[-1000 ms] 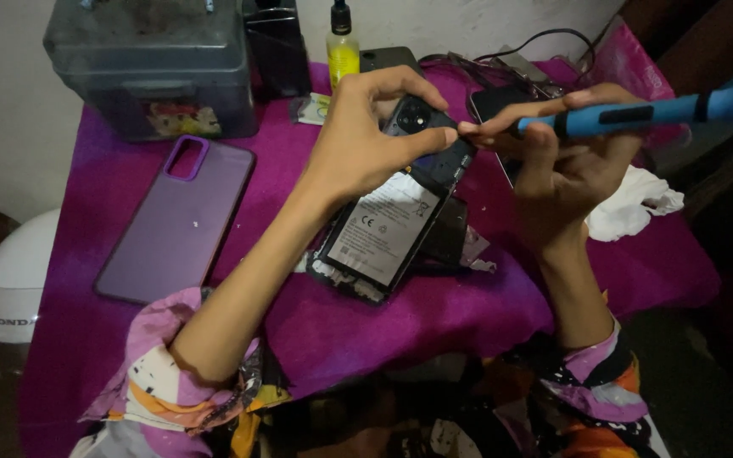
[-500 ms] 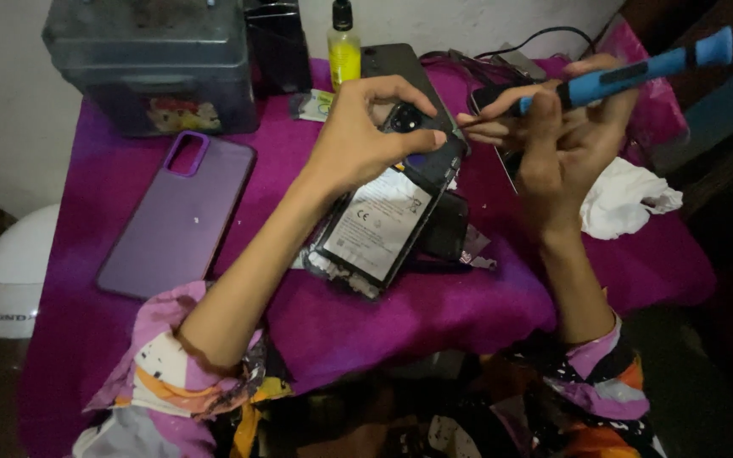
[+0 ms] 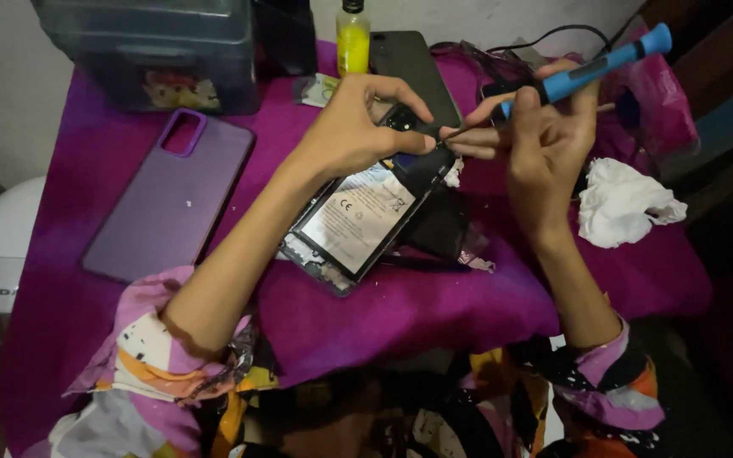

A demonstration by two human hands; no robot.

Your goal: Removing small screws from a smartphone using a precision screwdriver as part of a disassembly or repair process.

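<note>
Lying opened at the middle of the desk (image 3: 468,322), the phone (image 3: 366,216) is pinched at its top by the left hand (image 3: 354,127), while a blue screwdriver (image 3: 583,72) is gripped by the right hand (image 3: 545,136), a purple case (image 3: 171,199) near the left edge.

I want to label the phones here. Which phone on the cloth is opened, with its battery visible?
The opened phone under the left hand, showing a white battery label. The dark phone behind it lies closed and untouched.
</note>
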